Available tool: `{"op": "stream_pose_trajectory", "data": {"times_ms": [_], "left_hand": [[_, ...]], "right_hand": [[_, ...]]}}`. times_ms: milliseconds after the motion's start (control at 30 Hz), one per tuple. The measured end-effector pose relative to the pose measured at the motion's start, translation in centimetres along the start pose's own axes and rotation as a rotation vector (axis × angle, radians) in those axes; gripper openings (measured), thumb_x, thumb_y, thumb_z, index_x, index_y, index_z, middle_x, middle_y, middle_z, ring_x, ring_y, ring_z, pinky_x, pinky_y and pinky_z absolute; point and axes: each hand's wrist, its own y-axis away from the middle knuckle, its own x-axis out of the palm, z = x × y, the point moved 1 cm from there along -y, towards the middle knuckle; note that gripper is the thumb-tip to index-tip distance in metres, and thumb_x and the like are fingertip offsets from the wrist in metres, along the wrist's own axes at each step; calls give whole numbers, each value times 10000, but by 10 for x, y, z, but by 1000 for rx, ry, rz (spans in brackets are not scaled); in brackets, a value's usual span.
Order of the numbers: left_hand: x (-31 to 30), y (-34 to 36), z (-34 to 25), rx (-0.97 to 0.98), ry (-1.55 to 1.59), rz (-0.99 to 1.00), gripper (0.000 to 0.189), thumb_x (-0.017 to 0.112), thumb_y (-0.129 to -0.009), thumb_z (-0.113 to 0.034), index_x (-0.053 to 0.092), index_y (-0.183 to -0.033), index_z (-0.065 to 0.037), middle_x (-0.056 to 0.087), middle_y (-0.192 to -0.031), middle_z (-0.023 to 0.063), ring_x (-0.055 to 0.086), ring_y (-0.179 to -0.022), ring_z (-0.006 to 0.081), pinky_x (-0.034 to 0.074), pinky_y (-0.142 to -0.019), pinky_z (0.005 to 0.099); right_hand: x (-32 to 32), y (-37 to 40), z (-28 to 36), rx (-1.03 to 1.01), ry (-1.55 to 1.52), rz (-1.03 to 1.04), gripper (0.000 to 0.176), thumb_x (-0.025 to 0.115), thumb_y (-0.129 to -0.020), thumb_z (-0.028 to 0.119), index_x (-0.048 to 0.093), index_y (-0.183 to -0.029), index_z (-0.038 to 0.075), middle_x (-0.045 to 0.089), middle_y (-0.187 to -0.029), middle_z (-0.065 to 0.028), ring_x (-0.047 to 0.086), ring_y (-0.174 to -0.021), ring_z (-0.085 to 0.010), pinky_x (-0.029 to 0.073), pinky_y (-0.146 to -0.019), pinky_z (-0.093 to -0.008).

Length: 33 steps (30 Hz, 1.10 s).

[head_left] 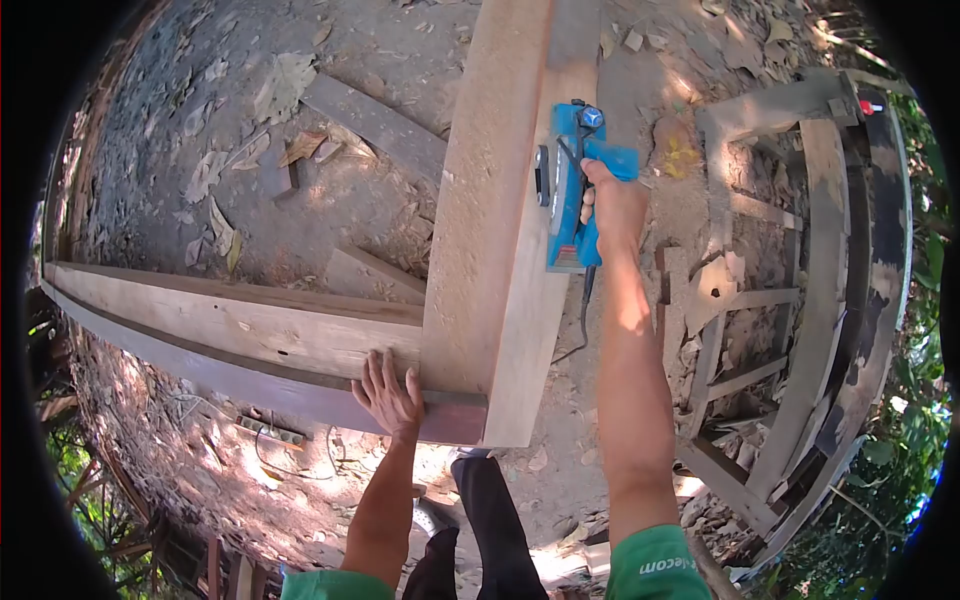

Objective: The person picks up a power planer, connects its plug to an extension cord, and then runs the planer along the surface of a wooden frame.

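A blue electric hand planer [568,190] rests on the pale outer face of a long wooden beam [525,350]. My right hand [615,205] is closed around its handle, and a dark cord [586,310] trails from its near end. Lower down and to the left, my left hand [388,393] lies with fingers spread on the near crosspiece [250,385], close to the corner where it meets the beam. Sawdust covers the beam's broad upper face [480,180]. The planer's underside is hidden against the wood.
Loose boards [380,125] and dry leaves lie on the dirt inside the frame. To the right stands a wooden frame [825,250] with slats. A power strip [270,431] with cable sits on the ground at lower left. My legs [495,520] are below the corner.
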Motion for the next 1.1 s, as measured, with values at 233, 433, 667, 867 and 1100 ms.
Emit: {"op": "stream_pose_trajectory", "data": {"times_ms": [233, 433, 667, 867, 1100], "left_hand": [[-2, -1, 0, 10, 9, -10, 585, 529, -943, -465, 508, -1451, -177, 427, -1553, 111, 358, -1442, 306, 153, -1193, 587], [-4, 0, -1, 29, -18, -20, 577, 507, -955, -461, 493, -1456, -176, 437, -1540, 117, 374, -1425, 311, 150, -1188, 581], [-6, -1, -2, -12, 22, 8, 570, 524, -955, -463, 501, -1442, -168, 414, -1557, 108, 334, -1451, 301, 153, -1191, 585], [-14, 4, 5, 95, 64, -48, 540, 514, -990, -471, 524, -1408, -129, 457, -1519, 129, 384, -1418, 323, 238, -1165, 571], [-63, 132, 82, 455, 246, -62, 195, 573, -936, -210, 644, -1033, -56, 647, -1048, 152, 594, -1012, 361, 459, -900, 484]], "right_hand": [[14, -36, 21, -22, -11, -8, 278, 740, -823, 207, 608, -656, 28, 582, -581, -64, 530, -447, -151, 422, -423, -326], [28, -76, 40, -46, -49, -90, 310, 732, -829, 235, 609, -665, 3, 599, -602, -93, 549, -458, -165, 438, -427, -335], [-44, -32, 26, -16, -216, -75, 176, 710, -886, 216, 625, -862, 64, 557, -643, -27, 510, -477, -134, 407, -419, -297], [-222, 150, -83, 113, -157, 42, 146, 705, -911, 209, 645, -945, 81, 525, -615, -10, 486, -481, -126, 391, -443, -287], [-419, 397, -155, 560, -456, -182, 233, 675, -900, 336, 612, -964, 121, 471, -656, 18, 503, -548, -128, 464, -517, -318]]}}
